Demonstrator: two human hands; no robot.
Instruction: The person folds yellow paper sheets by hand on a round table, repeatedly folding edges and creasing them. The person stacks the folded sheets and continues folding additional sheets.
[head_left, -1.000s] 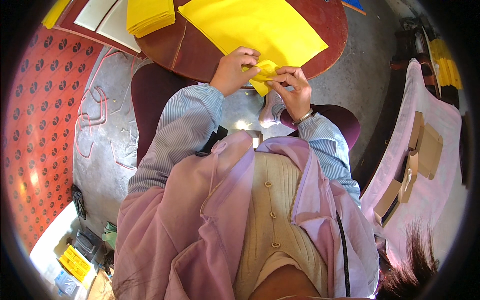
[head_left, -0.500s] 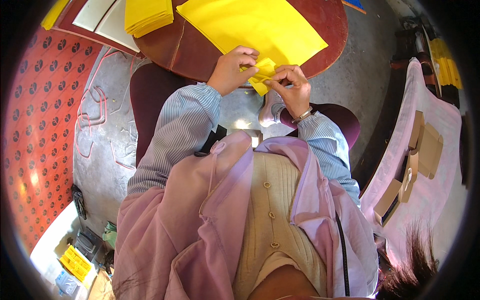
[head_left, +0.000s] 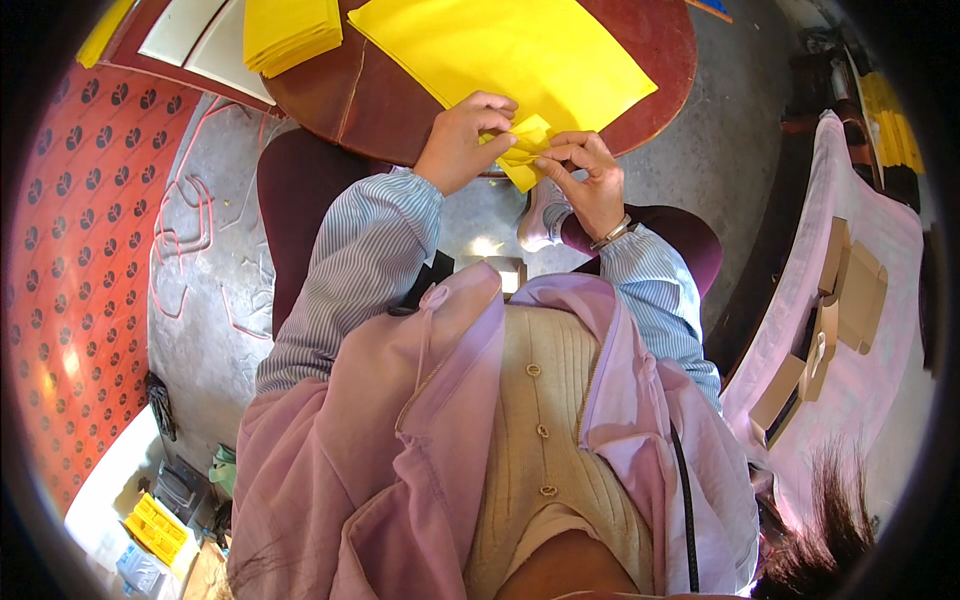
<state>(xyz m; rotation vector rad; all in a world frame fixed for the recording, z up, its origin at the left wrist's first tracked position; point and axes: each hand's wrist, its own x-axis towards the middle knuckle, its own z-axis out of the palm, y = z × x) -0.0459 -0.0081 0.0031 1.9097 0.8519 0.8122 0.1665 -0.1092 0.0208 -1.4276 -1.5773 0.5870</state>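
Note:
Both my hands meet at the near edge of a round brown table. Between them is a small, crumpled piece of yellow sheet material (head_left: 522, 172), folded over itself. My left hand (head_left: 465, 140) pinches it from the left, thumb against fingers. From the right, my right hand (head_left: 588, 178) grips its edge between thumb and fingertips. Just beyond, a large flat yellow sheet or stack of sheets (head_left: 520, 60) lies on the table; whether the folded piece is a corner of it I cannot tell.
A folded yellow stack (head_left: 292, 35) sits on the brown table (head_left: 390, 125) at the far left. To the right, open cardboard boxes (head_left: 858, 300) rest on a pink-white cloth (head_left: 880, 400). A red patterned sheet (head_left: 90, 240) and thin reddish tubing (head_left: 200, 215) are at the left.
My right hand has shifted very slightly to the right along the folded yellow piece. My left hand keeps its pinch in about the same place.

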